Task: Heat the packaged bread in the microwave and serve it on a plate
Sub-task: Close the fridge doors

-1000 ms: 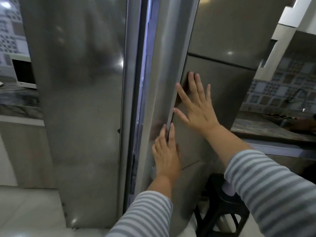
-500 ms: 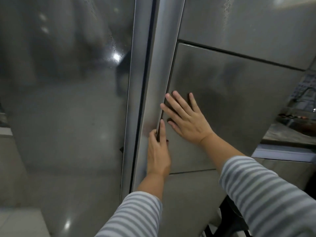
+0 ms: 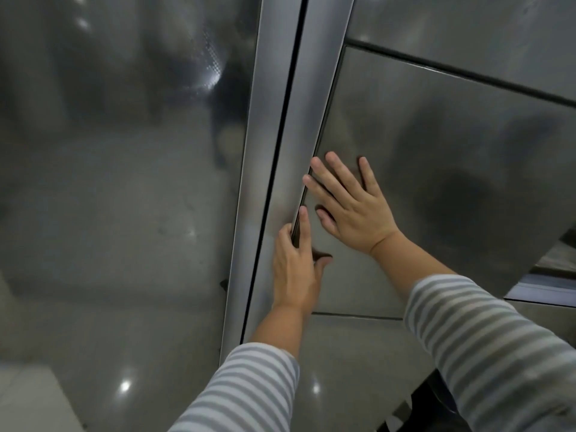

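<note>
A steel fridge fills the view. Its left door point(image 3: 124, 188) and right door point(image 3: 452, 145) meet at a dark, closed seam. My left hand point(image 3: 296, 269) lies on the right door's left edge, its fingertips reaching into the groove there and its thumb spread to the right. My right hand point(image 3: 352, 210) is pressed flat on the right door panel with its fingers apart, just above and right of my left hand. Neither hand holds anything. No bread, microwave or plate is in view.
A black stool point(image 3: 420, 410) stands low at the right, beside the fridge. A strip of counter point(image 3: 558, 263) shows past the fridge's right edge. Pale floor point(image 3: 31, 400) shows at the lower left.
The gap between the doors, lit blue a second ago, has shut to a dark seam. The view has moved closer to the fridge, and both hands stay on the right door.
</note>
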The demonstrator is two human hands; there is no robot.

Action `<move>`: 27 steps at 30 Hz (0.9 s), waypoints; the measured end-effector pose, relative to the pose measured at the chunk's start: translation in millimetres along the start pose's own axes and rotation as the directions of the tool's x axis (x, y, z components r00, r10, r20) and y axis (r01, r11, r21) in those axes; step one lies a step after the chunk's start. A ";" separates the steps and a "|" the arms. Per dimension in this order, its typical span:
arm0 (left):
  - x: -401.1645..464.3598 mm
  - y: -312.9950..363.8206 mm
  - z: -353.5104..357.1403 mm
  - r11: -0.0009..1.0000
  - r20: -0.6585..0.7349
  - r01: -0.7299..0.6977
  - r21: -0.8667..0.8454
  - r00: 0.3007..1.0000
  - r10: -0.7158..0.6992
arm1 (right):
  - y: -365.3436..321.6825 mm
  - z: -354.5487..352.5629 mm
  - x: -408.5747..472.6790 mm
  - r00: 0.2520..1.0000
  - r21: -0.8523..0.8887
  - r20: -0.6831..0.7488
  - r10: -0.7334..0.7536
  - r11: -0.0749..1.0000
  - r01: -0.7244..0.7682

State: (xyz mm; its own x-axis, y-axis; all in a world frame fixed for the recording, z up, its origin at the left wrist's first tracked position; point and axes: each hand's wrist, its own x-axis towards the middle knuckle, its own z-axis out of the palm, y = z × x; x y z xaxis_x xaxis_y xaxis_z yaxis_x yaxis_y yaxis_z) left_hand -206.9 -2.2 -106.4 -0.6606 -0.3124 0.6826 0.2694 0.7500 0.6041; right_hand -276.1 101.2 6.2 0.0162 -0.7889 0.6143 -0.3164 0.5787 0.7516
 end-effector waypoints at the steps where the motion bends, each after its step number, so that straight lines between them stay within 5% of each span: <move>1: 0.0 0.1 0.8 1.000 0.000 0.005 0.001 1.000 -0.005 | -0.5 1.1 -0.2 1.000 0.000 -0.006 0.002 1.000 -0.002; 10: -4.6 9.4 -17.1 0.996 0.126 0.076 0.049 0.989 -0.082 | -5.2 -12.0 0.4 0.998 0.038 0.065 0.011 0.999 -0.014; 14: -17.6 1.3 -58.4 0.991 0.197 0.042 0.128 0.978 -0.067 | -30.6 -30.9 0.6 0.978 0.201 0.121 0.170 0.961 -0.192; 18: -31.7 -31.1 -106.4 0.975 0.181 0.073 0.208 0.977 -0.112 | -91.8 -45.1 -6.7 0.960 0.485 0.165 0.225 0.829 -0.277; 21: -42.8 -55.8 -158.1 0.935 0.164 0.151 0.321 0.963 -0.212 | -145.5 -56.9 10.5 0.963 0.742 0.171 0.207 0.616 -0.264; 27: -60.5 -101.2 -266.6 0.846 0.014 0.302 0.439 0.939 -0.343 | -227.5 -86.2 87.3 0.959 0.874 0.269 0.091 0.396 -0.283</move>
State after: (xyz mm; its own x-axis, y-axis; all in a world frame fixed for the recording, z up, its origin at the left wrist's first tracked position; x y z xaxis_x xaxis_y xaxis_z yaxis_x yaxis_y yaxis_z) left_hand -7.4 -214.7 -99.2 -0.7228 -0.5425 0.4280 -0.2796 0.7960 0.5368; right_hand -120.9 -81.5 -90.4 -0.2687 -0.7591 0.5929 -0.9584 0.2720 -0.0861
